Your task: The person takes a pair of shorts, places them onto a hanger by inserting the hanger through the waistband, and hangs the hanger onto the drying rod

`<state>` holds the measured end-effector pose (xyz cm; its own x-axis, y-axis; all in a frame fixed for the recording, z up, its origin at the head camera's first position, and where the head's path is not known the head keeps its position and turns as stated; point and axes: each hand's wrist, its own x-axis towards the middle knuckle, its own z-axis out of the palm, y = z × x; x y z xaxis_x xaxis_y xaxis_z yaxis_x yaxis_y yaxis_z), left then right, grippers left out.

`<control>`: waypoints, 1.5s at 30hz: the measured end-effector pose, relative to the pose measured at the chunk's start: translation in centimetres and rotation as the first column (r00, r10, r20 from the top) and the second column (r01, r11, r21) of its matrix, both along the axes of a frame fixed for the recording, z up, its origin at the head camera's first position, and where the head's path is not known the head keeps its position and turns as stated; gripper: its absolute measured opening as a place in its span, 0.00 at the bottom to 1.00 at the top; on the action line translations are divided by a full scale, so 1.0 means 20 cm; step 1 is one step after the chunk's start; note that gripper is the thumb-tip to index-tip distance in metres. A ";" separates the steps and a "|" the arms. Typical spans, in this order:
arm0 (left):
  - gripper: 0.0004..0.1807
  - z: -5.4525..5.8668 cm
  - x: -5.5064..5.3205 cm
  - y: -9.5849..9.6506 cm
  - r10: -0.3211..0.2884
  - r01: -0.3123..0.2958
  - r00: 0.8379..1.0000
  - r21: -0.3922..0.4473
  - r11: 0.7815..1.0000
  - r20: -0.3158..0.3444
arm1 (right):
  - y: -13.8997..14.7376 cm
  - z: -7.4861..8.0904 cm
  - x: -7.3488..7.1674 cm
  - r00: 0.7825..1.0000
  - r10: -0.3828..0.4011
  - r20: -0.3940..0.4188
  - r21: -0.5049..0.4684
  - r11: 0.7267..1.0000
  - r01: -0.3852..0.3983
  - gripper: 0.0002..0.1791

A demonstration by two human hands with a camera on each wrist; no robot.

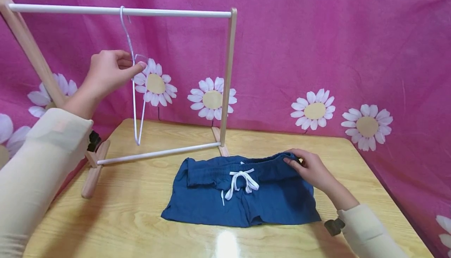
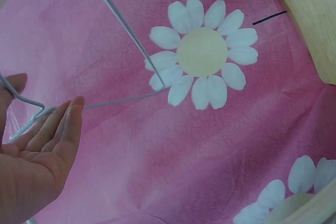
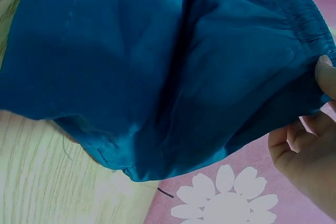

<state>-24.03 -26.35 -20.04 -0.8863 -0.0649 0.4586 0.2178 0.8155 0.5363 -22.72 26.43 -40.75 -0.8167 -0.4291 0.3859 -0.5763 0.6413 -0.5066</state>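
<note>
A thin pale wire hanger (image 1: 136, 105) hangs by its hook from the white rail, turned almost edge-on. My left hand (image 1: 109, 68) is at the hanger's neck, thumb and fingers on either side of the wire. In the left wrist view, those fingers (image 2: 65, 124) are nearly straight, with a gap to the thumb. Dark blue drawstring shorts (image 1: 211, 207) lie on the table, their waistband partly folded over at the left and a white drawstring (image 1: 243, 181) tied in a bow. My right hand (image 1: 311, 168) pinches the waistband's right end, thumb on the near side.
A wooden-legged rack with a white top rail (image 1: 176, 13) and a lower bar (image 1: 158, 153) stands on the left of the wooden table (image 1: 134, 215). Behind hangs a pink cloth (image 1: 299, 46) with white daisies.
</note>
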 end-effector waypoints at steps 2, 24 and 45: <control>0.34 0.00 -0.01 0.01 -0.008 0.008 1.000 -0.012 1.000 0.001 | 0.00 0.00 0.01 1.000 -0.003 0.010 0.004 1.000 0.003 0.13; 0.22 0.01 0.02 0.02 0.034 0.031 0.982 0.343 0.939 -0.184 | -0.04 0.00 -0.01 0.999 0.040 -0.014 -0.008 0.999 -0.040 0.13; 0.04 -0.09 0.40 0.10 -0.050 0.231 0.921 0.439 0.868 -0.385 | -0.01 0.06 -0.02 0.999 0.031 -0.018 0.020 0.999 -0.030 0.13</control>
